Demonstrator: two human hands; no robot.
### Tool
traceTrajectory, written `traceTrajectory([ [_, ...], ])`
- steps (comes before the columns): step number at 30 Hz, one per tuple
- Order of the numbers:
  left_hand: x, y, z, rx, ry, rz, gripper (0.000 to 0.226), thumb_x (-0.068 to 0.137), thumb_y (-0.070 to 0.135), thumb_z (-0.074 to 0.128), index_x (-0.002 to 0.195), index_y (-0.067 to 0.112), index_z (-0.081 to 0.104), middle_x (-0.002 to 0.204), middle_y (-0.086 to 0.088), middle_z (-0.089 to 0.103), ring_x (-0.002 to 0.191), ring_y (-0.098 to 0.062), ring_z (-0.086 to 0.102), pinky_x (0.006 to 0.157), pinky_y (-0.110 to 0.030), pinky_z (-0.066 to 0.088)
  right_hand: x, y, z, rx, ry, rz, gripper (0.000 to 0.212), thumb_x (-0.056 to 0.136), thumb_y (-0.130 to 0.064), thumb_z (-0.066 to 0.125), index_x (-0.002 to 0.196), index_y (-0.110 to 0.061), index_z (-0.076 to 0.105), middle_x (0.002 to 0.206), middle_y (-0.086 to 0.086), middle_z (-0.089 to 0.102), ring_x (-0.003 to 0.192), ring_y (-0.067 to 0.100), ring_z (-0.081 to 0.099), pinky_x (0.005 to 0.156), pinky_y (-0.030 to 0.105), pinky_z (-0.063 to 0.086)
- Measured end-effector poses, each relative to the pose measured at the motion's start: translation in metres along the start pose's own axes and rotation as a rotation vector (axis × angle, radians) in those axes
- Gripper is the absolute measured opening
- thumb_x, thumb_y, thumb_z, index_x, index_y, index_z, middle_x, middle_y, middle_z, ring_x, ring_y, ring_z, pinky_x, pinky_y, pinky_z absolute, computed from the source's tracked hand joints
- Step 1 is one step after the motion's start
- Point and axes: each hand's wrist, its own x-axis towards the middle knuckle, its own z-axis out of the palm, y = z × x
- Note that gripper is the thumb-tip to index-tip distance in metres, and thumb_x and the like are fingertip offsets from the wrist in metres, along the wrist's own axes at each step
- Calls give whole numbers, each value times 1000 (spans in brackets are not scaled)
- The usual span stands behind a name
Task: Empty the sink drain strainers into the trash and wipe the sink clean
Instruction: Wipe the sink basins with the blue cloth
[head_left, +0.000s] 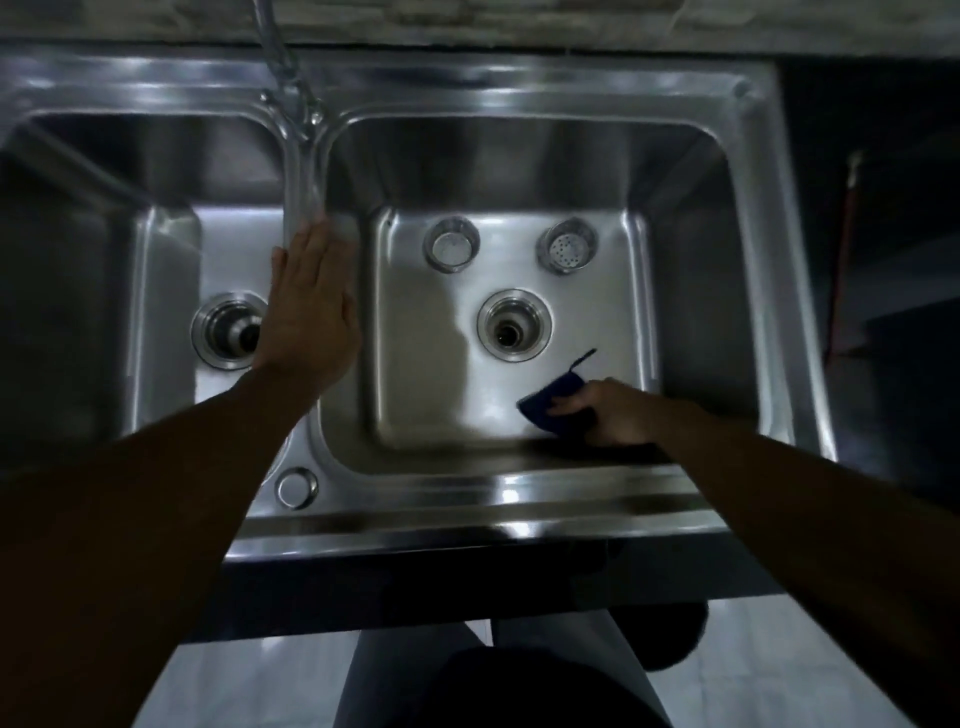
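A steel double sink (467, 499) fills the view. Two drain strainers stand on the floor of the right basin, one (451, 244) at the far middle and one (567, 246) to its right. The right basin's drain (514, 326) is uncovered, and so is the left basin's drain (226, 330). My right hand (618, 413) presses a dark blue cloth (553, 402) against the near right corner of the right basin. My left hand (309, 312) lies flat, fingers together, on the divider between the basins.
A faucet (291, 88) rises at the back above the divider. A small round cap (296, 487) sits on the sink's front rim. A dark shelf with a red edge (844, 260) stands to the right. My legs and the floor (249, 675) show below.
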Motion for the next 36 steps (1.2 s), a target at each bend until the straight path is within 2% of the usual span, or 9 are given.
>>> traceTrajectory([
  [4, -13, 49, -5, 38, -163, -73, 62, 94, 25, 47, 151, 5, 36, 160, -21, 32, 148, -41, 28, 124, -51, 23, -28, -12, -12, 193, 145, -48, 66, 75, 2, 71, 133, -29, 62, 125, -7, 60, 117, 15, 58, 98, 21, 43],
  [7, -36, 108, -5, -67, -311, 55, 65, 94, 24, 63, 154, 15, 38, 164, -9, 31, 151, -29, 27, 123, -38, 22, -54, -25, -18, 392, 251, -110, 64, 68, 4, 74, 125, -26, 69, 128, -5, 65, 116, 11, 62, 105, 28, 47],
  [10, -55, 158, 0, -118, -273, 294, 55, 80, 21, 72, 132, 4, 63, 141, -19, 58, 132, -31, 48, 112, -38, 40, -87, -39, -32, 536, 320, -140, 60, 70, 10, 71, 121, -22, 71, 120, -2, 70, 105, 6, 67, 91, 15, 52],
  [12, -59, 176, 6, -168, -292, 288, 58, 66, 22, 86, 118, 2, 70, 126, -23, 65, 117, -41, 61, 103, -46, 51, -106, -43, -37, 659, 341, -163, 57, 71, 11, 70, 119, -20, 69, 122, -2, 64, 101, 2, 66, 82, 14, 54],
  [17, -47, 216, -1, -90, -359, 314, 19, 86, 23, 71, 101, 12, 69, 107, -10, 68, 108, -31, 58, 92, -36, 42, -147, -34, -42, 894, 400, -151, 50, 63, -8, 71, 107, -28, 60, 127, 0, 53, 108, 13, 65, 78, 29, 60],
  [22, -40, 269, -22, -32, -527, 432, 17, 101, 28, 51, 108, 13, 58, 104, -11, 64, 98, -27, 58, 86, -43, 49, -176, -20, -34, 863, 435, -176, 47, 68, -20, 75, 112, -26, 57, 110, -2, 66, 98, 15, 68, 82, 34, 58],
  [26, -29, 309, -35, -31, -641, 511, 10, 104, 33, 48, 106, 24, 52, 101, -6, 63, 84, -21, 57, 73, -36, 46, -195, -7, -27, 664, 627, -139, 52, 74, -23, 86, 116, -20, 55, 100, -7, 63, 81, -4, 62, 70, 8, 47],
  [29, -15, 340, -43, -17, -726, 559, 8, 103, 39, 50, 97, 35, 46, 94, 2, 56, 86, -19, 60, 78, -38, 52, -211, 18, -27, 547, 739, -121, 51, 76, -26, 84, 119, -19, 57, 105, -5, 62, 86, 4, 60, 75, 14, 45],
  [36, 5, 402, -30, 5, -750, 619, 19, 95, 38, 65, 108, 25, 64, 102, 2, 57, 95, -19, 61, 87, -43, 55, -264, 80, -45, 475, 586, -137, 39, 85, -24, 76, 120, -24, 61, 98, -10, 69, 87, 2, 67, 75, 15, 53],
])
